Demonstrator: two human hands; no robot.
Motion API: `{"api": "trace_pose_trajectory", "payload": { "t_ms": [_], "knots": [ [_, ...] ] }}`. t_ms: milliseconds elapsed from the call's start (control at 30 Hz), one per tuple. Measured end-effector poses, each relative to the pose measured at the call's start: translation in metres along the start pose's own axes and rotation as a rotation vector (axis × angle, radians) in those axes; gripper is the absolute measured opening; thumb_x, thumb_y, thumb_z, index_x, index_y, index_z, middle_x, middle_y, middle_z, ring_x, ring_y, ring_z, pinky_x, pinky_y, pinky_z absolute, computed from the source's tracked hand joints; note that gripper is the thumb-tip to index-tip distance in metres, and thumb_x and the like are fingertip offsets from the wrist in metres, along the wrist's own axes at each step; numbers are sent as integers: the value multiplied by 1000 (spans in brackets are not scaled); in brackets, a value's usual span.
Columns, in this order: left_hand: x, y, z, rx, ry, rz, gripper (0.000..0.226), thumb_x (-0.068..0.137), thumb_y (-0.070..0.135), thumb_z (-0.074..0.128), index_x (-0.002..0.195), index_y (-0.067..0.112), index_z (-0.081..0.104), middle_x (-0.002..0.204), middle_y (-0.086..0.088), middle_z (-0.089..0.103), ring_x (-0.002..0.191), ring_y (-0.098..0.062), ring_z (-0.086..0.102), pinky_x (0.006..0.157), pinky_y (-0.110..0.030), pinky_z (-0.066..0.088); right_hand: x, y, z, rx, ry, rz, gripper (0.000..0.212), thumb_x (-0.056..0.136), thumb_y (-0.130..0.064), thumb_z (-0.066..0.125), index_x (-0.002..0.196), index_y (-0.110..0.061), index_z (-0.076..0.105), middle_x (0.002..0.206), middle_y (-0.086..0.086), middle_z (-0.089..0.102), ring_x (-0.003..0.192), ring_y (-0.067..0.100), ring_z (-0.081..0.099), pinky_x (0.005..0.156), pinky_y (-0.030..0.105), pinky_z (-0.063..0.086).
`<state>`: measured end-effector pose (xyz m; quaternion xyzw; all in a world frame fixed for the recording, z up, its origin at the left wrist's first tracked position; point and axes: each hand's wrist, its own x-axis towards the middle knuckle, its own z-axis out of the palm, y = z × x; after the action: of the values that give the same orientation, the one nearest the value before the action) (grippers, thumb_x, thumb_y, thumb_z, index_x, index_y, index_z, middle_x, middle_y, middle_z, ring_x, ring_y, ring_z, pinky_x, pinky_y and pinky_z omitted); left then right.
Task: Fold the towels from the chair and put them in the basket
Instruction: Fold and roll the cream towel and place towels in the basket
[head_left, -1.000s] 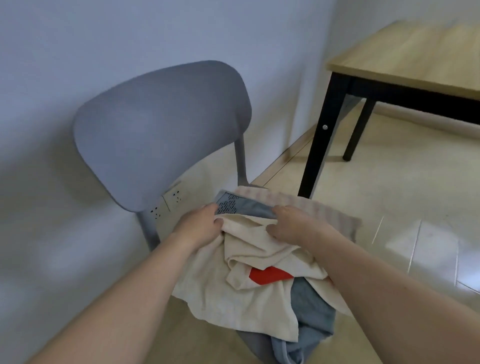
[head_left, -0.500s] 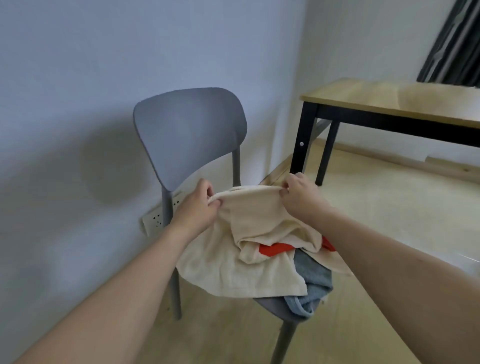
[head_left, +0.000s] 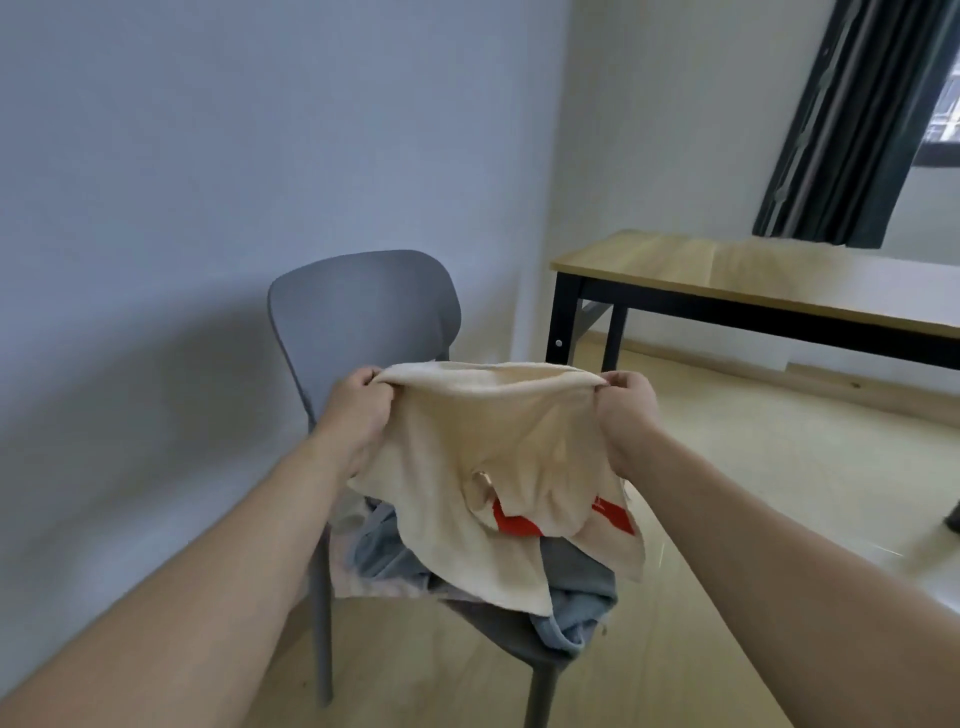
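A soft cream terry towel (head_left: 467, 457) with a red patch near its lower edge hangs in loose folds just below the centre of the view, stretched between two hands along its top hem; its lower part droops onto the heap on the chair seat. The left hand (head_left: 358, 415), at 9 o'clock of the towel, has its fingers curled tight over the top left corner, bunching the cloth; the right hand (head_left: 626, 415), at 3 o'clock, pinches the top right corner with its fingers and thumb closed on the hem. Both forearms run in from the lower corners of the view. Under the cream towel, at 6 o'clock, lies a crumpled blue-grey towel (head_left: 576, 597) of the same nubbly cloth, spilling over the front edge of the seat, and at 8 o'clock a paler pinkish cloth (head_left: 363, 577) lies flat on the seat; that makes three cloths that can be counted, though more may be hidden in the heap. The one chair (head_left: 363, 312) is smooth moulded grey plastic with a rounded back and slim legs, standing against a plain pale wall (head_left: 208, 156). At 2 o'clock stands one table (head_left: 753, 270) with a light wood-grain top and black square metal legs, and above it hangs a dark pleated curtain (head_left: 852, 130) beside a window. The floor (head_left: 727, 467) is pale and glossy
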<state>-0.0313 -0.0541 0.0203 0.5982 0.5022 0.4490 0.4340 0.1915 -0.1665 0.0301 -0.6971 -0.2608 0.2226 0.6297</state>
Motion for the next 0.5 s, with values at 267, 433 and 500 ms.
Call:
{"api": "trace_pose_trajectory", "payload": {
  "t_ms": [267,433,500],
  "knots": [
    [-69,55,52,181,-345,325,19,83,8,48,71,17,60,65,1,54,62,-14,47,58,-27,38,-49,42,-31,-331,-339,-118,75,83,-9,63,144,-35,27,141,-4,40,129,20,38,104,44,41],
    [-134,23,64,273,-410,361,20,86,7,53,86,22,66,82,3,63,77,-10,56,64,-23,47,-79,75,-42,-321,-460,-157,22,79,-32,71,100,-32,65,120,-10,56,114,15,52,98,43,47],
    [-153,9,64,264,-429,329,18,87,9,54,89,22,66,84,5,63,79,-9,57,69,-25,50,-94,90,-47,-201,-522,-133,12,83,-28,68,94,-32,66,108,-4,65,106,16,60,93,41,51]
  ]
}}
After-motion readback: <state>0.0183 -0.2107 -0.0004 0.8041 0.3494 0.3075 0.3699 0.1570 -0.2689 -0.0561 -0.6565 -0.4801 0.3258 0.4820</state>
